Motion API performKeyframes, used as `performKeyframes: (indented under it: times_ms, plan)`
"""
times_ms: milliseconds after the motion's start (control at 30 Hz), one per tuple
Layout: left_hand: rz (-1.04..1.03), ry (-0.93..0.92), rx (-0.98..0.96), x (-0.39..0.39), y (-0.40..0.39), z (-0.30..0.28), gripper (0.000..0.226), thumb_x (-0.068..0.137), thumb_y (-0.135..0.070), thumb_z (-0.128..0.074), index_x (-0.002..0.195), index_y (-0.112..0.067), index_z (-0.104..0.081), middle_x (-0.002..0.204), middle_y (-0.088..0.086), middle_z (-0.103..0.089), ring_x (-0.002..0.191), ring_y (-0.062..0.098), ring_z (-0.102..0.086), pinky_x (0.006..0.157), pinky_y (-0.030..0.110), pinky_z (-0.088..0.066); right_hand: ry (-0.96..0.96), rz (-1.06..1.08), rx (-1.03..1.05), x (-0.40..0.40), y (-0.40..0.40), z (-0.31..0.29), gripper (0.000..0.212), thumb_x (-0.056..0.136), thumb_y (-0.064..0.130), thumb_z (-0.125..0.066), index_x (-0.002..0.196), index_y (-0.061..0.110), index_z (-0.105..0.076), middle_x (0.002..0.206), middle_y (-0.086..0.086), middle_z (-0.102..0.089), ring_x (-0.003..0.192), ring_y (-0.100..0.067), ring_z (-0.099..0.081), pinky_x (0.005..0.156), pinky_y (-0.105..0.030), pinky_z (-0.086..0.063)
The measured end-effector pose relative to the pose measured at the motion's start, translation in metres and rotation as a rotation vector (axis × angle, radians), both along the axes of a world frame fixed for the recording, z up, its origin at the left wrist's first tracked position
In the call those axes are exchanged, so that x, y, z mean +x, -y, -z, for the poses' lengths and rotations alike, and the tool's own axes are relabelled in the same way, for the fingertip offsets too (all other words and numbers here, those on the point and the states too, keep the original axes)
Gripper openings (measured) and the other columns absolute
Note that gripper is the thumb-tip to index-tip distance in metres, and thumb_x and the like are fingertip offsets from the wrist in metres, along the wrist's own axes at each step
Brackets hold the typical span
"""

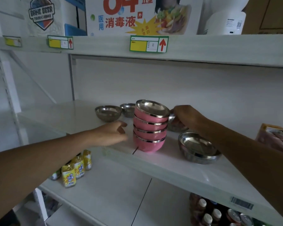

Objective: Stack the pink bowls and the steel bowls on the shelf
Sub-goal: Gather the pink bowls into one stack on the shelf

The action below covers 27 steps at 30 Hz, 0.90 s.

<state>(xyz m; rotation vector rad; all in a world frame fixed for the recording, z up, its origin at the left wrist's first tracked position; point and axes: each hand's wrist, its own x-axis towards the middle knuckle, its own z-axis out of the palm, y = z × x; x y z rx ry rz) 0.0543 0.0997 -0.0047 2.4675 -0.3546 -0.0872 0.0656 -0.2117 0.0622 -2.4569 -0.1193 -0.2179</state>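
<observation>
Four pink bowls point(149, 128) with steel rims are sitting nested in a slightly leaning stack near the front edge of a white shelf point(178, 170). Just left of the stack, the left hand point(112, 133) is hovering with its fingers loosely curled and its thumb apart from them, holding nothing; whether its fingertips are touching the lowest bowls is hard to tell. Behind and to the right of the stack, the right hand point(185, 117) is pinching the rim of a steel bowl point(176, 126), which is standing on the shelf partly hidden by the stack and the hand. Another steel bowl point(197, 148) is resting in front of it, near the shelf edge and under the right forearm. Two more steel bowls are sitting further back on the left: a wide steel bowl point(108, 113) and, beside it, a smaller steel bowl point(127, 109) partly behind the stack. On the shelf below, yellow drink cartons point(75, 168) are standing in a cluster. Above, a white box with red Chinese lettering point(137, 15) is sitting on the upper shelf.
</observation>
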Motion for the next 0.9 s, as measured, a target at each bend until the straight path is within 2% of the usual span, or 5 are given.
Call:
performKeyframes:
  times_ms: [100,233,433,633,900]
  plan:
    - [0.137,-0.021,-0.045,0.007,0.006,0.014,0.136,0.053,-0.088,-0.084,0.164,-0.022,-0.039,0.148,-0.006,-0.059,0.137,0.015,-0.058,0.115,0.034,-0.048,-0.103,-0.194,-0.427,-0.015,0.013,0.009,0.049,0.09,0.029,-0.071,0.134,0.01,-0.063,0.114,-0.004,-0.073,0.109,-0.03,-0.07,0.09,-0.036,-0.056]
    - [0.377,0.017,-0.285,0.017,0.023,0.027,0.086,0.074,-0.04,-0.102,0.148,-0.028,-0.06,0.144,0.002,-0.07,0.134,0.025,-0.065,0.111,0.053,-0.055,-0.282,-0.348,-0.442,-0.024,0.01,0.035,0.13,0.053,0.082,-0.085,0.162,0.03,-0.036,0.154,0.007,-0.056,0.135,-0.02,-0.058,0.113,-0.048,-0.05]
    - [0.475,0.129,-0.423,0.02,0.039,0.026,0.06,0.083,-0.014,-0.097,0.126,-0.05,-0.074,0.132,-0.011,-0.078,0.123,0.008,-0.073,0.097,0.019,-0.058,-0.182,-0.489,-0.232,-0.007,-0.004,0.057,0.083,0.069,0.068,-0.09,0.142,0.044,-0.06,0.14,0.015,-0.069,0.131,-0.011,-0.063,0.115,-0.048,-0.049]
    - [0.387,0.124,-0.322,0.022,0.026,0.019,0.068,0.078,-0.042,-0.099,0.139,-0.034,-0.069,0.134,-0.011,-0.078,0.126,0.01,-0.072,0.109,0.034,-0.057,-0.159,-0.553,-0.146,0.008,-0.011,0.055,0.083,0.063,0.066,-0.096,0.138,0.046,-0.065,0.136,0.021,-0.071,0.129,-0.005,-0.064,0.115,-0.044,-0.05]
    - [0.317,0.196,-0.302,0.01,-0.011,-0.008,0.054,0.084,-0.042,-0.095,0.133,-0.038,-0.071,0.129,-0.007,-0.079,0.122,0.016,-0.075,0.105,0.044,-0.061,-0.118,-0.601,-0.104,0.011,-0.05,0.03,0.078,0.061,0.066,-0.095,0.133,0.045,-0.07,0.128,0.024,-0.074,0.12,0.0,-0.067,0.112,-0.038,-0.052]
